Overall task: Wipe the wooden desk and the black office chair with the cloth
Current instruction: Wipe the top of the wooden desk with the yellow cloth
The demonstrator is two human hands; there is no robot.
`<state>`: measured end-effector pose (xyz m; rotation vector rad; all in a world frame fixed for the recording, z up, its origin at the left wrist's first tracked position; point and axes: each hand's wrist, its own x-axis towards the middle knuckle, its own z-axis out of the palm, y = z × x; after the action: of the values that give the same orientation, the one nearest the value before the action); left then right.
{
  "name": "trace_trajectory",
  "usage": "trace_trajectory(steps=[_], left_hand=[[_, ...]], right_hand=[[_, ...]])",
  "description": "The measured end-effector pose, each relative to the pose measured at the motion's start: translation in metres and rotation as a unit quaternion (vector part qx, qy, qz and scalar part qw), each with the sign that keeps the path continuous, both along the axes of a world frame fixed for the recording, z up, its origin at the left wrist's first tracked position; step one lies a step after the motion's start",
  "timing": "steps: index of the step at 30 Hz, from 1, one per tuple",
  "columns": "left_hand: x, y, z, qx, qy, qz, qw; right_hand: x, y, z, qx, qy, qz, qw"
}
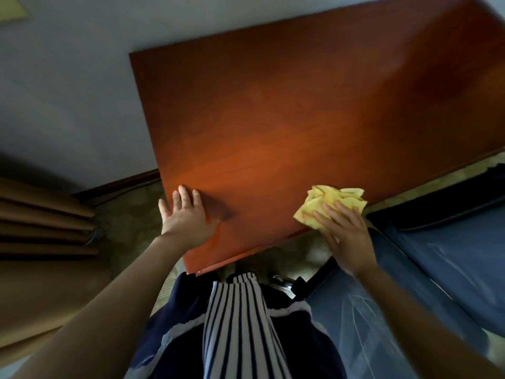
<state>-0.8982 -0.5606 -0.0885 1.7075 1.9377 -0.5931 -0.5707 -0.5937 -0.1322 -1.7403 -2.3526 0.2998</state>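
At the lower right edge of the counter (pixel 300 110), a crumpled yellow cloth (pixel 334 203) is pressed down by the right hand (pixel 345 236), its fingers (pixel 326 218) spread and nearly straight over the fabric, which overhangs the near edge slightly. The left hand (pixel 185 217) is laid flat on the counter's lower left corner, fingers extended and holding nothing, apparently as a brace. The desk-wiping step is judged to be in hand, and at or near its start, since the cloth sits at the edge and the broad wooden surface toward the upper frame lies beyond it. A sweeping pass across the top is called for next, with pressure kept on the cloth so it does not bunch or slip off the edge. The black office chair cannot be identified with certainty; a dark shape with a metal part (pixel 284 281) is partly visible below the counter. A blue bag or case (pixel 442 255) lies at the right, brown curtains (pixel 41 222) at the left. The bracing left hand covers a corner that must also be wiped.
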Motion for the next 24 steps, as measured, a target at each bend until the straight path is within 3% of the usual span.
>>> trace_trajectory(steps=[8,15,17,24], left_hand=[[0.001,-0.001,0.003,0.014,0.025,-0.015,0.999],[0.006,-0.002,0.005,0.005,0.062,-0.019,0.998],[0.003,-0.001,0.007,0.004,0.053,-0.021,0.998],[-0.004,-0.003,0.005,0.032,0.046,-0.046,0.997]], right_hand=[[0.062,0.078,0.011,-0.033,0.013,-0.196,0.98],[0.027,0.13,0.016,-0.095,0.021,-0.397,0.913],[0.012,0.127,0.015,-0.107,0.028,-0.399,0.91],[-0.037,0.074,0.005,-0.084,0.019,-0.296,0.951]])
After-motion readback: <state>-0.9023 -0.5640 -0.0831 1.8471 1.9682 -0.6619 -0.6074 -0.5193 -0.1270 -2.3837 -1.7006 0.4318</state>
